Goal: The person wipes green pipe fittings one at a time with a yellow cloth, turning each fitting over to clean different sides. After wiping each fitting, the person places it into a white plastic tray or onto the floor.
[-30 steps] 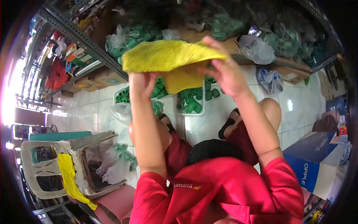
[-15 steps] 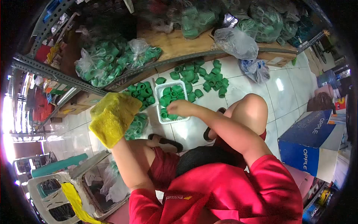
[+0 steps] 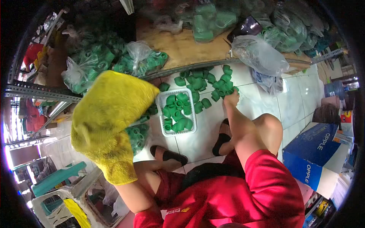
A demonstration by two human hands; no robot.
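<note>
Green fittings (image 3: 223, 85) at right grip (image 3: 231, 99), arm (image 3: 240, 123) stretched forward.

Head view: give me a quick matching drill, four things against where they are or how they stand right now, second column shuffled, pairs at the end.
Things
1. Larger yellow cloth
2. White basket
3. Blue and white box
4. Right hand

Places or states
A. Off to the right, printed OPPLE
B. At the loose green pieces outside the basket
C. Covering the left hand
D. Holding green pieces inside

Pairs: 1-C, 2-D, 3-A, 4-B
</note>
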